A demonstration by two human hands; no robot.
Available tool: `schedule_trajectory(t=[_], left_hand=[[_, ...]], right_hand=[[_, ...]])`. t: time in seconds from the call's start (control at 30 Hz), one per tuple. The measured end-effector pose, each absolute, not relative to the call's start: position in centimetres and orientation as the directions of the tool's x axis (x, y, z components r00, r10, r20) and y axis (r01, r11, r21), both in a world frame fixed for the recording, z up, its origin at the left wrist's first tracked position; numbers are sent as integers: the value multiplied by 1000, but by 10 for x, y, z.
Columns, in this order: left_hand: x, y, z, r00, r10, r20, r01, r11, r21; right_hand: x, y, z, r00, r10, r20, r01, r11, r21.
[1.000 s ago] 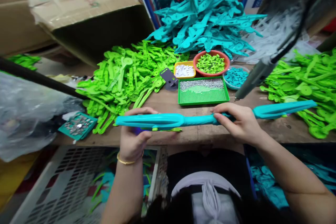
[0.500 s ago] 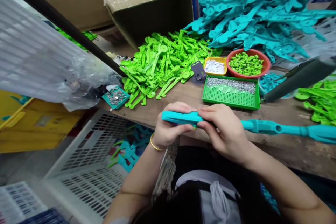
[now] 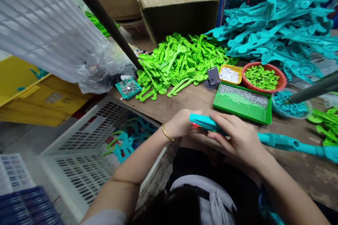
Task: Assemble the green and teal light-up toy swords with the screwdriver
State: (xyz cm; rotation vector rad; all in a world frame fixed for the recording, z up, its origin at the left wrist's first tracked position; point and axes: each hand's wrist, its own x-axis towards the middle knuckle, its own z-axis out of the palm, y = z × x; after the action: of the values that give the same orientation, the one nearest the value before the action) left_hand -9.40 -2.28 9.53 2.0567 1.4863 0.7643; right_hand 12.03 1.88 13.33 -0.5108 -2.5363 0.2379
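Note:
A long turquoise plastic toy (image 3: 280,141) lies crosswise in front of me, its far right end running out towards the picture's edge. My right hand (image 3: 236,135) is closed round its thicker left part, thumb below and fingers on top. At its left tip my left hand (image 3: 181,123) is closed against the underside; its fingertips are partly hidden behind the toy. A small red glow shows under the tip, beside the left fingers. Just beyond the hands sits a green perforated tray (image 3: 243,110) with many small metal pins.
Lime-green plastic levers (image 3: 176,63) are heaped on the wooden table (image 3: 155,110). Behind the red bowl (image 3: 282,81) rises a turquoise parts pile (image 3: 280,24). A dark pole (image 3: 105,17) slants at left, a grey-green rod (image 3: 317,89) at right. A white crate (image 3: 71,182) stands below left.
The view has shifted, so the table things sit further right. The left hand has moved down off the top of the toy's left end, and a red glow has appeared there.

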Motion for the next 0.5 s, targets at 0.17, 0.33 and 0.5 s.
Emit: schedule_trajectory(t=[0.17,0.33,0.5], left_hand=[[-96,-36,122,211,964,-164,914,-135,382],[-100,-33,115,220,961,-165,808,-85,582],[-114,-30,100,242,968,-72,506,-62,861]], right_hand=[[114,12,118,-779,418,467,314,905,-287],[114,14,112,-775,466,428,366,882,-298],[113,21,99,-737,518,434,400,852,-339]])
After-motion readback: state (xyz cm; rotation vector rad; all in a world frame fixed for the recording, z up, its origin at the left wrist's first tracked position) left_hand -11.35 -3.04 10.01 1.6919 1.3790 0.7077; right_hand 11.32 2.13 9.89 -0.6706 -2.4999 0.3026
